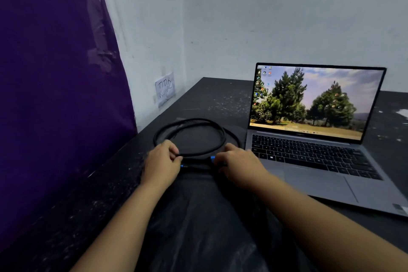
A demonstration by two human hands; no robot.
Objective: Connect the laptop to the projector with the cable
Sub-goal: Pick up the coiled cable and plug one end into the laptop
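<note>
Here, my left hand (162,162) and right hand (239,164) close their fingers on the coiled black cable (189,137), its loop lying just beyond my fingertips, beside the open laptop (318,139). A taped note (165,89) reads "TITIK"; its second line is unclear. My fingers hide the blue-tipped plugs.

Two bare forearms come into the picture from about 6 and 4 o'clock, with no sleeve, cuff, watch or band on either. The left hand (162,162) and the right hand (239,164) wear no gloves or rings. Fingers are short and rounded; the nails are too small to tell.
</note>
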